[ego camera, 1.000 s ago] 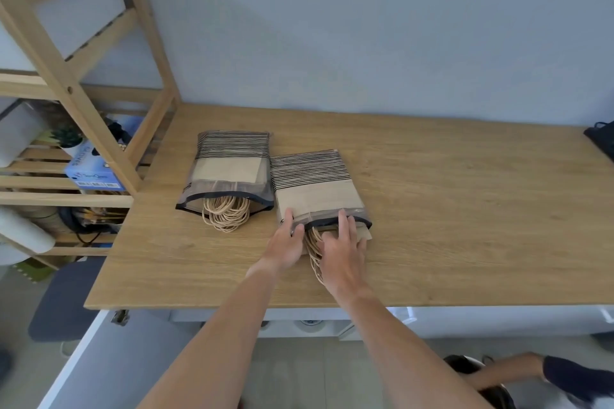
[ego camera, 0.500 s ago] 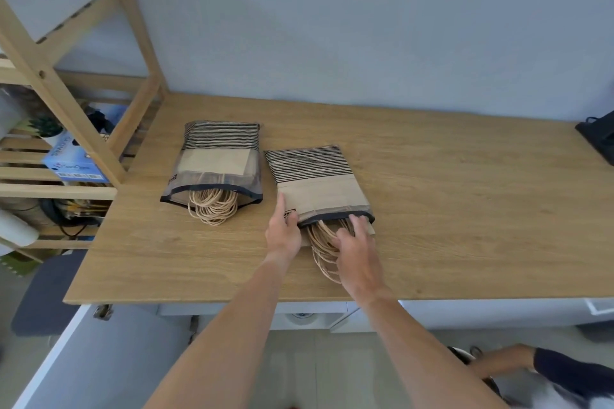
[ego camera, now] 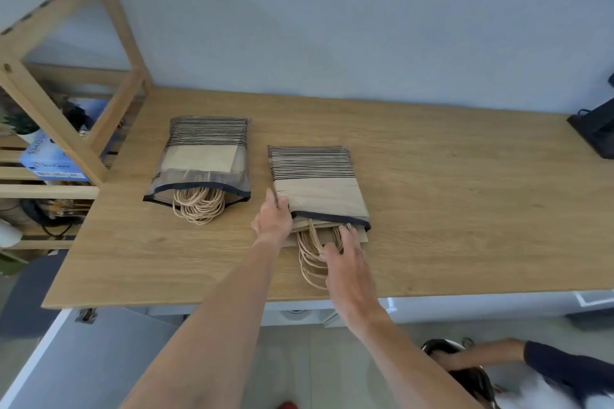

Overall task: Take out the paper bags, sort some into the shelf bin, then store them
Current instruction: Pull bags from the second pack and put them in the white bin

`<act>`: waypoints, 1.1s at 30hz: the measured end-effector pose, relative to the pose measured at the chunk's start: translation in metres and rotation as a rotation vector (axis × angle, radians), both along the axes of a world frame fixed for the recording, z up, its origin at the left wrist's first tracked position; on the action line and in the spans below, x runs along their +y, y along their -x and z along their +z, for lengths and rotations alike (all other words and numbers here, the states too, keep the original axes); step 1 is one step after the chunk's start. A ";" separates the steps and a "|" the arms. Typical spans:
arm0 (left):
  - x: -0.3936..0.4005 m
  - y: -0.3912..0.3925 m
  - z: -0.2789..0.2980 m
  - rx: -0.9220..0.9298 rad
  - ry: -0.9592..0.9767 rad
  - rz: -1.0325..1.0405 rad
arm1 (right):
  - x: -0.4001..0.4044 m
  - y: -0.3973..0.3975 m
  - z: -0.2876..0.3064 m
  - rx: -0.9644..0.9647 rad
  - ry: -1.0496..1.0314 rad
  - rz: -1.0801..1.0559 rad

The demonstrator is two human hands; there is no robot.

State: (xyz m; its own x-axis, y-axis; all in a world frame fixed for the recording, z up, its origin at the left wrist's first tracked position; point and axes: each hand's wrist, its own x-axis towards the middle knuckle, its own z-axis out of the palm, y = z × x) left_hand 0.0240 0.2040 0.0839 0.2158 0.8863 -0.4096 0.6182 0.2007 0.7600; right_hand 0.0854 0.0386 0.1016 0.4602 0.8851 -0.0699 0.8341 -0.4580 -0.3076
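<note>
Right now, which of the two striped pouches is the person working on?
The right-hand pouch: left hand holds its edge, right hand pulls its paper bags' handles. The left pouch lies untouched.
</note>
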 end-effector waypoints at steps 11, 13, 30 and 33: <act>0.018 -0.071 0.024 0.296 -0.418 -0.893 | 0.013 -0.023 -0.013 -0.179 0.010 0.073; 0.010 -0.092 0.018 0.457 -0.470 -0.955 | 0.015 -0.017 -0.020 -0.180 -0.011 0.033; 0.010 -0.156 -0.003 0.675 -0.447 -0.706 | -0.019 -0.004 -0.028 -0.274 -0.289 -0.031; 0.019 -0.164 -0.008 0.682 -0.462 -0.728 | -0.025 -0.005 -0.030 -0.277 -0.311 -0.035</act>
State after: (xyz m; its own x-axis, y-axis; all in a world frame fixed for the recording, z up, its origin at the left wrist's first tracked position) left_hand 0.1882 0.2229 0.0763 0.6040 0.7371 -0.3031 0.7917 -0.5986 0.1218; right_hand 0.0903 0.0138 0.0712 0.4546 0.8279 0.3285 0.8901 -0.4085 -0.2022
